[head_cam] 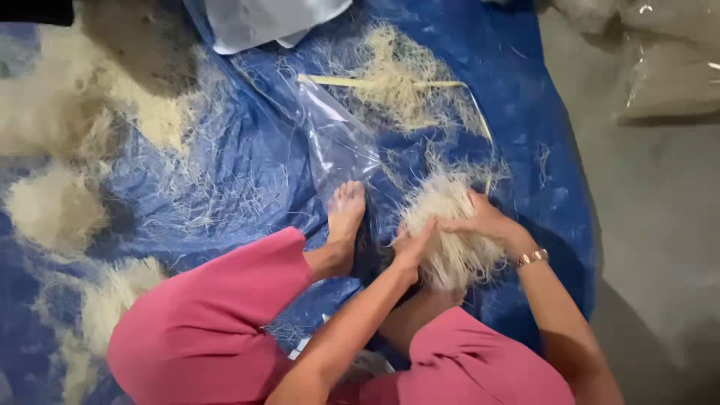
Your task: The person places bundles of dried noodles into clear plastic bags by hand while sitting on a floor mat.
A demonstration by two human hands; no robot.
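pale, wiry bundle of thin dried noodle strands (pixel 450 232): on blue plastic tarpaulin (pixel 525 112) on the floor, between bent knees in pink trousers (pixel 210 330). left hand (pixel 412 247) clenched on near side of bundle; right hand (pixel 480 221) clasped over top, gold wristband (pixel 532 257). clear plastic bag (pixel 337 142) just beyond bare foot (pixel 346 217). step judged: gathering, compacting a portion. next move calls for firm two-handed hold, stray strands tucked in.

Both arms reach forward, left hand (pixel 411 244) and right hand (pixel 484 219) cupped close together.
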